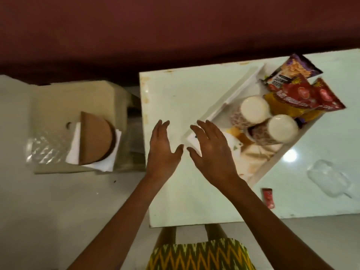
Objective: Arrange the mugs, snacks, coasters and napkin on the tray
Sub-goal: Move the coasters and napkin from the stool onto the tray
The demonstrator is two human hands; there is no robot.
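A white tray lies at an angle on the pale table. Two patterned mugs, one behind the other, stand upside down in it. Several snack packets lie at its far end, among them a red packet and a purple one. A cream napkin and coasters lie at its near end. My right hand hovers flat over the tray's near-left corner, fingers spread. My left hand is spread flat above the table just left of it. Neither holds anything.
A brown round board on white paper sits on a beige box left of the table. A small red sachet and a clear plastic wrapper lie on the table at the right.
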